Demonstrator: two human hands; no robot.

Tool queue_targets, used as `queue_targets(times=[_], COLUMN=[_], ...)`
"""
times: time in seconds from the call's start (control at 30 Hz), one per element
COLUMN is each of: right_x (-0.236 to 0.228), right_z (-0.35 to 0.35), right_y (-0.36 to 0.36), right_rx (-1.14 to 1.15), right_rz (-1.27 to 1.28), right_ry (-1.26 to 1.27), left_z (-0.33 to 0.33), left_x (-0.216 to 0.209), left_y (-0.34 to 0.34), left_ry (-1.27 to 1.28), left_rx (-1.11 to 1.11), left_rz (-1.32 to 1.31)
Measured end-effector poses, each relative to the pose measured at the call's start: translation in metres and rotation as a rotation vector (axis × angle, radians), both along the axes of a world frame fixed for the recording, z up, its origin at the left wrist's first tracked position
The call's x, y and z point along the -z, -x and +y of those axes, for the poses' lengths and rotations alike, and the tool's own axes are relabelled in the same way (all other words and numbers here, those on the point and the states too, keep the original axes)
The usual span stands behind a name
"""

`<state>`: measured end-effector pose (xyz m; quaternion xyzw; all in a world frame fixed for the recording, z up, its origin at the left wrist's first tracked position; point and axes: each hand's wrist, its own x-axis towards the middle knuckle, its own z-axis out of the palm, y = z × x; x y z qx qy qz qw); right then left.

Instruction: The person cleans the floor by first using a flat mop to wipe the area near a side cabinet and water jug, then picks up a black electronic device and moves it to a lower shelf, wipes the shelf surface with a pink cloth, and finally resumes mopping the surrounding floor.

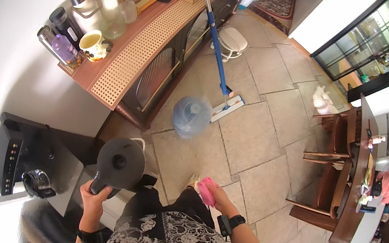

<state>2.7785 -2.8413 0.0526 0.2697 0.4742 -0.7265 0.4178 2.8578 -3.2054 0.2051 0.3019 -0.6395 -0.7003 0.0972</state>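
Observation:
My left hand (93, 198) is closed round the black handle of a kettle (121, 160) with a round dark lid and a central knob. The kettle's body is mostly hidden under its lid. A pale curved edge or handle shows just beyond it, and I cannot make out what it belongs to. Over the floor to the right, my right hand (222, 202) grips a bunched pink cloth (206, 190). Next to the kettle on the left is a black dispenser-like appliance (11, 154) with a column of buttons and a round clear and metal part (38, 182).
A large blue water bottle (191, 117) stands on the tiled floor beside a flat mop (228, 107), its blue pole leaning at the sideboard (129, 65). Flasks and a yellow mug (94, 45) crowd the sideboard. A low white stool (232, 41) is beyond. Wooden chairs (329, 182) flank a table at right.

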Motion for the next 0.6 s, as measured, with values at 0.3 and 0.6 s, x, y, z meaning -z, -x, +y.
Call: queue_targets(times=[0.3, 0.6], right_x=[-0.069, -0.090], right_z=[-0.001, -0.120], right_y=[0.070, 0.071], right_rx=[-0.304, -0.905], right_rz=[0.229, 0.704], right_ry=[0.280, 0.182], left_z=[0.099, 0.096], left_x=[0.045, 0.083], left_y=[0.017, 0.027], left_ry=[-0.154, -0.161], left_rx=[-0.044, 0.175], left_rz=[-0.226, -0.060])
